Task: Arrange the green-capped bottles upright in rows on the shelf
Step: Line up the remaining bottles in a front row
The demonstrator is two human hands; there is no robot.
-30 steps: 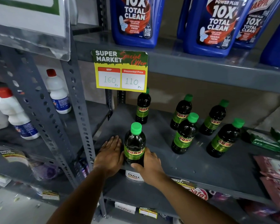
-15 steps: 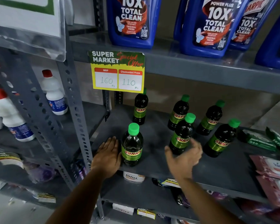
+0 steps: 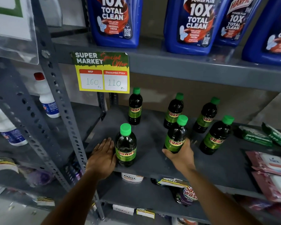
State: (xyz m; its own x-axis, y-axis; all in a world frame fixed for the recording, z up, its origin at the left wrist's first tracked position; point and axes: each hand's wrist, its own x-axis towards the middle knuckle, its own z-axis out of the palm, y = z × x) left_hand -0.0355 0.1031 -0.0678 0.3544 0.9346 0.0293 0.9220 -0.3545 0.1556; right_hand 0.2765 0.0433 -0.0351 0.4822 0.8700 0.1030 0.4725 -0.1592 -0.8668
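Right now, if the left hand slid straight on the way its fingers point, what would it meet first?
Nothing close: the left hand points along bare shelf, touching the front bottle on its right. The back-left bottle probably lies just right of that line; depth is unclear.

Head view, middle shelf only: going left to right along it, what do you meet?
Left hand → front-left bottle → back-left bottle → bottle gripped by the right hand → front-right bottle → green packets → pink packets.
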